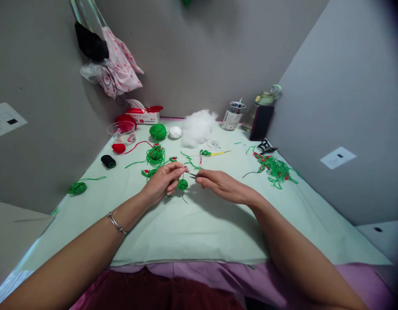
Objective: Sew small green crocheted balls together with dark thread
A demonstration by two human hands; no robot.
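My left hand, with a silver bracelet at the wrist, is closed in a pinch on a dark thread. From that thread hangs a small green yarn ball with dark stitching, just above the table, and a loose tail dangles below it. Close by on the right, my right hand is closed round a small pointed metal tool. Its tip points left toward the thread; the rest is hidden in my fingers. Part of a green and red yarn piece shows behind my left hand.
Behind my hands lie a green yarn tangle, a yellow-handled hook, white stuffing and a green yarn ball. A black spool sits left. Mixed yarn scraps and an upright phone stand right.
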